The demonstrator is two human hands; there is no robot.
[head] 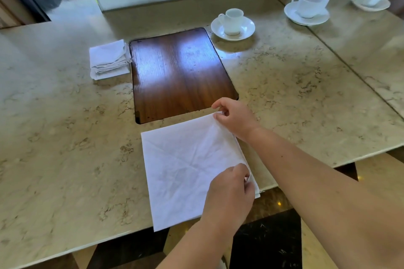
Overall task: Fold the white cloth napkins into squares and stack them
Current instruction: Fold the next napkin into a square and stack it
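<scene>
White napkin lies flat, slightly skewed to the table edge, both hands pinching its right-edge corners.

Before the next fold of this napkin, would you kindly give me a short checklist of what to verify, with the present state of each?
1. Right hand pinches the far right corner of the napkin: ok.
2. Left hand grips the near right edge: ok.
3. Layers line up along the right edge: cannot tell, the hands cover it.
4. Napkin lies fully on the marble table: not ok, its near corner overhangs the edge.
5. Fabric smooth: not ok, creases show.
6. Folded stack beside the wooden board is reachable: ok.
</scene>
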